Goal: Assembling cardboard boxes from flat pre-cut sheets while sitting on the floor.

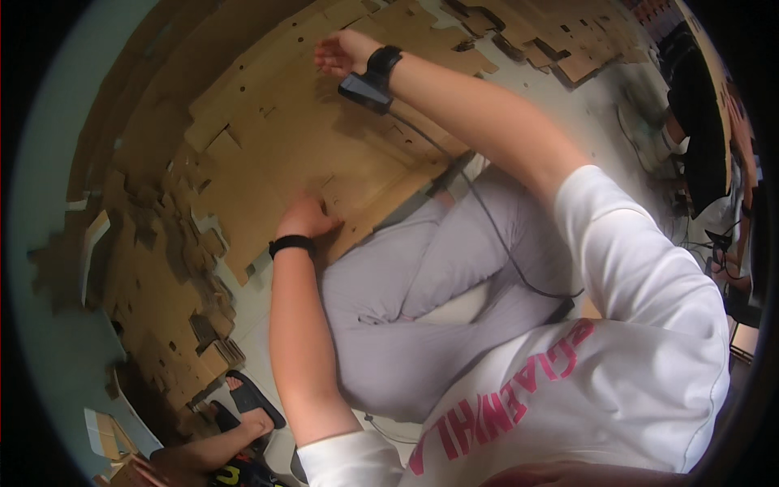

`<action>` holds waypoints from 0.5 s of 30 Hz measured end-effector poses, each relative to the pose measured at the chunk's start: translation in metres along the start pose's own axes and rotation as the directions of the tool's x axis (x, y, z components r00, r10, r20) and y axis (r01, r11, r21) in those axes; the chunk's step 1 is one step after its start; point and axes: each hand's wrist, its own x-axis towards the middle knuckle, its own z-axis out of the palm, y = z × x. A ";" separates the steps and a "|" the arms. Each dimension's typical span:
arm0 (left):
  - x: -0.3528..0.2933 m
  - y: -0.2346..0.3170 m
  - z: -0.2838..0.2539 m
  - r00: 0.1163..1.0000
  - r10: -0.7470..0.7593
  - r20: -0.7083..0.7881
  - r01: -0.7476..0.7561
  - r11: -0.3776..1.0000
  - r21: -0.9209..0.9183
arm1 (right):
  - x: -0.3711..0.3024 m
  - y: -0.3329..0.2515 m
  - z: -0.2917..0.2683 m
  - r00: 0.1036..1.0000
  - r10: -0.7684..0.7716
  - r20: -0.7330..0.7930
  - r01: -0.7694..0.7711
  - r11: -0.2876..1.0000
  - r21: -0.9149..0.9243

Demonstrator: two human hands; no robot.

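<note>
A large flat sheet of brown cardboard (pixel 284 138) with small holes and cut slits lies in front of my crossed legs. My left hand (pixel 307 217) rests at its near left part, thumb held away from the fingers; the fingers are partly blurred. Farther off, over the sheet's far side, my right hand (pixel 344 53) has its fingers curled in, and nothing shows in them. A dark wristband (pixel 292 245) circles my left wrist. On my right wrist is a black strap with a small dark box (pixel 365 93), from which a cable (pixel 487 213) runs back toward my body.
Stacked cardboard pieces with jagged edges (pixel 174 268) spread along the left, with more cut cardboard (pixel 560 40) at the far right. A person's sandalled foot (pixel 254 406) is at the lower left. Another person in dark clothing (pixel 699 122) is at the right.
</note>
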 end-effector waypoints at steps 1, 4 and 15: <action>0.001 -0.001 0.001 1.000 0.005 0.011 -0.005 1.000 0.001 | 0.021 0.009 -0.015 0.998 0.003 -0.061 -0.008 0.996 -0.087; 0.003 -0.003 0.004 0.998 -0.020 0.052 0.022 0.999 -0.043 | 0.077 0.030 -0.062 0.992 -0.023 -0.125 -0.015 0.956 -0.293; -0.003 -0.004 0.010 0.996 -0.070 0.056 0.073 0.996 -0.051 | 0.133 0.042 -0.103 0.992 -0.116 -0.048 0.071 0.838 -0.541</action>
